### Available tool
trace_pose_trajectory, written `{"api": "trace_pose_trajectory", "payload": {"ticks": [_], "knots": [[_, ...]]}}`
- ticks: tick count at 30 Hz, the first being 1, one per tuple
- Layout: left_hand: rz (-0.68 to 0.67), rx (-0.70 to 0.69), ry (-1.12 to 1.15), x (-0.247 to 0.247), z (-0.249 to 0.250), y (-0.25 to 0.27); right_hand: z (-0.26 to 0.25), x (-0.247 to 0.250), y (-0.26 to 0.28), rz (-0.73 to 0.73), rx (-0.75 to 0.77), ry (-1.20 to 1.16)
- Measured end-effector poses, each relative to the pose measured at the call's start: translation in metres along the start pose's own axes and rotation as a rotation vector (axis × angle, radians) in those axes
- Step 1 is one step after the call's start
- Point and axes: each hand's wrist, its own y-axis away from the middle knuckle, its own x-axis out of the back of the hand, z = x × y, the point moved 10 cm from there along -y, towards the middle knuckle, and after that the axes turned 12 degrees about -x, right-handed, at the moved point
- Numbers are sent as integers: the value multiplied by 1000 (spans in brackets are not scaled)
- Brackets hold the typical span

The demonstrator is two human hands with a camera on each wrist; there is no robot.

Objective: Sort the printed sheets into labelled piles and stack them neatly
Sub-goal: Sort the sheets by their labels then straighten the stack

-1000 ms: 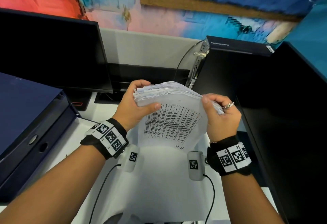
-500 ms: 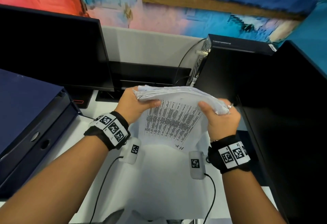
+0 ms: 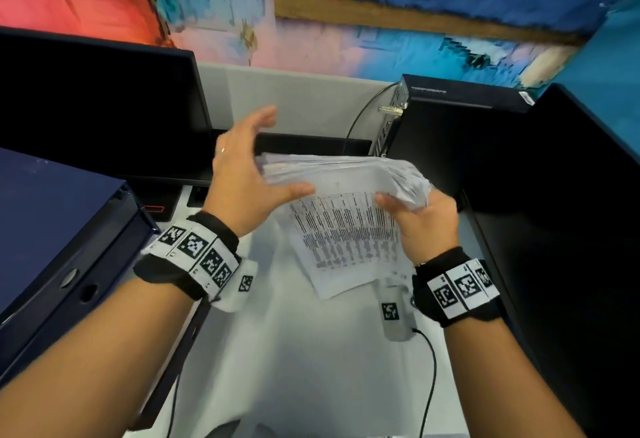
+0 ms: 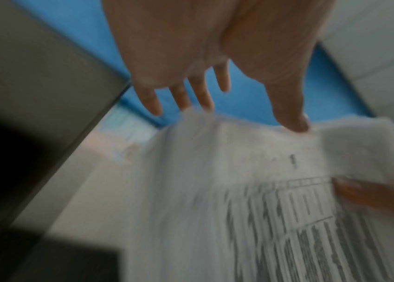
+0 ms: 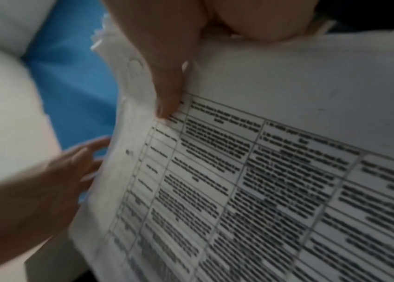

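Left hand (image 3: 242, 174) now released — fingers spread, right hand (image 3: 424, 223) gripping sheets (image 3: 343, 178)

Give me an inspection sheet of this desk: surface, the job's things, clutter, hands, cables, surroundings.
Surface: white desk top, bare patch in front of the person.
Job's things: thick stack of white printed sheets held above the desk; its front sheet with a printed table hangs down. No labelled piles seen.
Clutter: dark blue box files at the left.
Hands: left hand open, fingers spread, thumb at the stack's left edge; right hand grips the stack's right end.
Cables: thin black wrist-camera leads run towards the person; a black cable runs to the tower.
Surroundings: black monitor at the left, black computer tower at the right, grey partition behind.
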Motion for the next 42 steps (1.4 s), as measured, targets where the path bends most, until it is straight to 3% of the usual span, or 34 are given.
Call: {"api": "trace_pose_trajectory", "payload": {"ticks": [2,4,5,7,9,10,14,16,18,21,24,28,32,38,42], "knots": [[-267,-124,-260,-22,27,-12,-30,-17,0,-45,164,252],[-433,-110,-256,-47,31,-8,-48,-34,3,-85,251,334],[-419,-65,-184,-49,26,-5,-50,-36,4,-77,256,320],[-305,45,-95,-36,6,0,-37,-20,4,126,238,380],[-220,172,-25,-18,-20,8,6,10,5,356,85,443],[-191,255,29,-11,-36,15,38,23,6,398,-73,402],[-147,601,267,-17,-81,55,160,21,19,98,-639,-183],[-194,705,235,-38,-95,77,189,22,26,13,-722,-76],[-275,774,125,-66,-110,104,222,29,30,4,-773,144],[-444,918,28,-118,-135,165,277,22,46,-135,-902,457],[-485,1071,5,-145,-159,215,298,20,62,-166,-955,540],[-368,1104,67,-152,-169,226,304,19,66,-93,-918,516],[-341,1085,24,-136,-165,209,283,26,53,14,-833,359],[3,764,200,-96,-129,135,195,45,19,147,-590,78],[117,589,333,-70,-102,113,154,58,18,177,-426,-20]]}}
